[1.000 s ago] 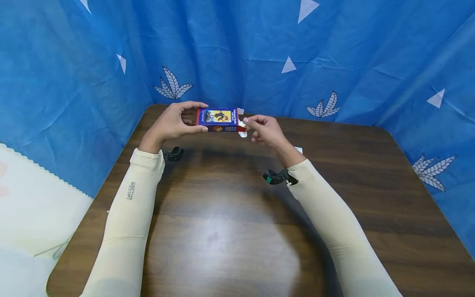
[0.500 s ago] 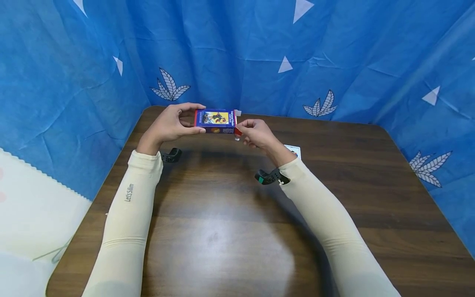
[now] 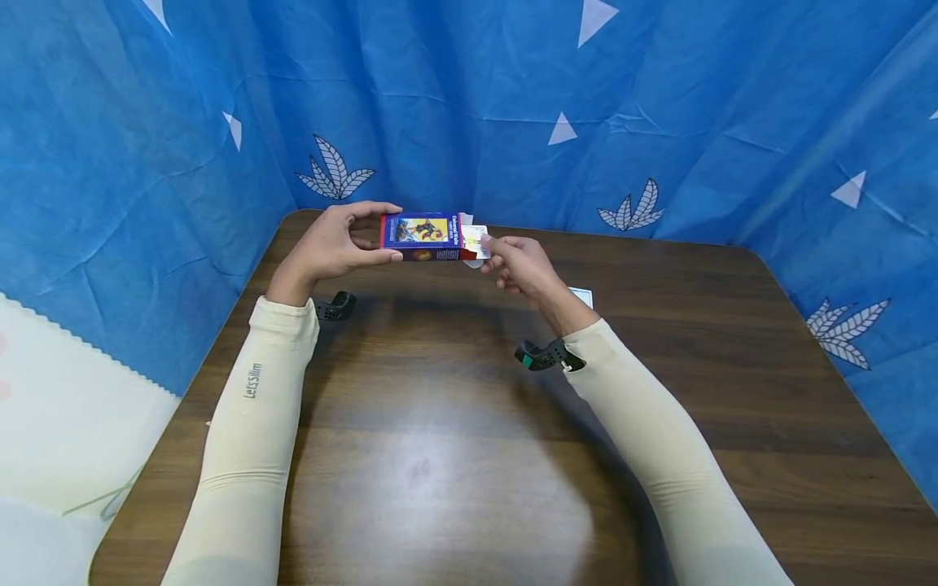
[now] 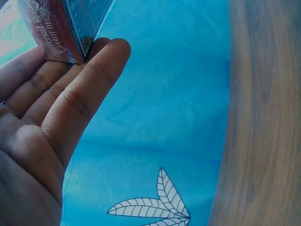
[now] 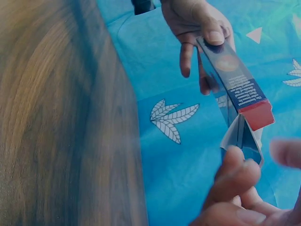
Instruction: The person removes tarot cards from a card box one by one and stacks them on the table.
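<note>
Gripping one box (image 3: 420, 229), one left hand (image 3: 330, 244), seemingly one card (image 3: 473, 237) protruding

Blue, red-edged box (image 3: 418, 236), yellow picture panel (image 3: 427, 230) — blue curtain (image 3: 469, 106), white triangles (image 3: 563, 130) — brown wood-grained table (image 3: 381, 366).

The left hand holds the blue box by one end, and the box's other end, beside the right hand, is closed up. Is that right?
Not quite: the end beside the right hand is open, with a red flap standing out from it, as the right wrist view shows. The left hand does hold the blue box by its other end.
</note>
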A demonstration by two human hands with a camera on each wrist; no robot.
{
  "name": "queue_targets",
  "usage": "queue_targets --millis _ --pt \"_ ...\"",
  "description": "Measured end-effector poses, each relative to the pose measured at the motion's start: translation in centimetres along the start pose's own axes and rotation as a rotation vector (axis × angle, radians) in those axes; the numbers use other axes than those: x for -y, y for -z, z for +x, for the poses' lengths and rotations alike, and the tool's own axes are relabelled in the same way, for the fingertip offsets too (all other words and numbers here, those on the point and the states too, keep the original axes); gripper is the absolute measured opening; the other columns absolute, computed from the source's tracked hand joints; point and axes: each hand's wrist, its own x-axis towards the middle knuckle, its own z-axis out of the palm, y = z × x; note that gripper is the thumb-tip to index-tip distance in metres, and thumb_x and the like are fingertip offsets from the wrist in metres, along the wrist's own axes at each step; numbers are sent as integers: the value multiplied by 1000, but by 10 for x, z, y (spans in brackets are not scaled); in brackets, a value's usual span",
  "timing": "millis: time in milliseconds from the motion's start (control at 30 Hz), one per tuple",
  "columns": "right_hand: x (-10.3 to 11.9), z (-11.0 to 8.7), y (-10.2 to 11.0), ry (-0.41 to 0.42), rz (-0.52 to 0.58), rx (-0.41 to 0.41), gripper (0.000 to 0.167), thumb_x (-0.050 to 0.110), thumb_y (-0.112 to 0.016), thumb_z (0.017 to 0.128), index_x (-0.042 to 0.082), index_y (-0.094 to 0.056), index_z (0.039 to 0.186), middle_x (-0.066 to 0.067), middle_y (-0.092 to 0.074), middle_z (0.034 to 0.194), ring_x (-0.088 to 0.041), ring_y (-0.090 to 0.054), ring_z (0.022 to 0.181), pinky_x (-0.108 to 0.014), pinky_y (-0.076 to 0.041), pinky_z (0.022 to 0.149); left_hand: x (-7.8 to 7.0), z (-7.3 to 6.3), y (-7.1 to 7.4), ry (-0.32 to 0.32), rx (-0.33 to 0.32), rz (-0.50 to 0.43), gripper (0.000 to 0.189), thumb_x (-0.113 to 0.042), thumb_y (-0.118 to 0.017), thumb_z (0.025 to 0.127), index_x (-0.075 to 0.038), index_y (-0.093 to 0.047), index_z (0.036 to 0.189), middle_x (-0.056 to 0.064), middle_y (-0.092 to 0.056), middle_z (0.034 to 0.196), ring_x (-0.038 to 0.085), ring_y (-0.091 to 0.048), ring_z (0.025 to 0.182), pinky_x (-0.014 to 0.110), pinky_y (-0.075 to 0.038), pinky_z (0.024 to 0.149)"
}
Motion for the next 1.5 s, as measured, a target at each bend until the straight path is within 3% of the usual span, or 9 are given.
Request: queue_targets --millis 167,400,767,1033,1167,1267,1500 --pt "-1 -1 -4 -12 57 34 26 30 -64 96 5 -61 102 -1 -65 72 -9 -47 45 -21 -28 39 0 -2 1 12 -5 -4 70 -32 -85 77 -15 -56 138 9 -58 132 26 -63 111 41 -55 94" --pt "-4 -2 5 13 30 -74 25 30 -66 95 7 -64 100 2 -65 75 -8 -45 47 -21 -30 40 1 -2 2 7 -12 -4 70 -32 -85 77 -15 -56 138 10 -58 133 26 -63 112 40 -56 94" --pt "-16 -6 37 34 176 -208 21 30 -65 95 9 -65 98 2 -68 77 -8 -50 46 -20 -30 39 3 1 1 -13 -6 2 69 -32 -85 77 -15 -56 138 9 -57 134 26 -62 112 40 -56 94" --pt "-23 -8 60 109 225 -299 28 29 -63 97 7 -64 114 3 -66 87 -7 -55 51 -19 -31 42 3 -1 2 0 -8 -1 69 -32 -84 78 -15 -56 138 9 -57 134 25 -63 112 40 -56 94" --pt "-28 -9 73 125 173 -329 35 27 -55 101 8 -59 130 0 -59 96 -9 -45 58 -19 -33 48 3 -2 3 6 -9 6 69 -33 -84 78 -16 -56 138 8 -57 134 25 -62 113 41 -56 94" --pt "-33 -8 84 110 58 -360 37 27 -49 104 14 -56 138 0 -59 103 -10 -47 68 -20 -39 55 3 -2 3 7 -9 4 69 -33 -84 78 -16 -56 138 8 -57 134 25 -62 113 41 -55 95" --pt "-49 -5 114 85 -175 -421 39 30 -57 100 11 -61 134 -8 -65 114 -13 -56 86 -20 -45 66 4 -2 2 9 -5 -5 69 -32 -84 78 -15 -56 138 9 -58 133 26 -62 113 40 -55 95"
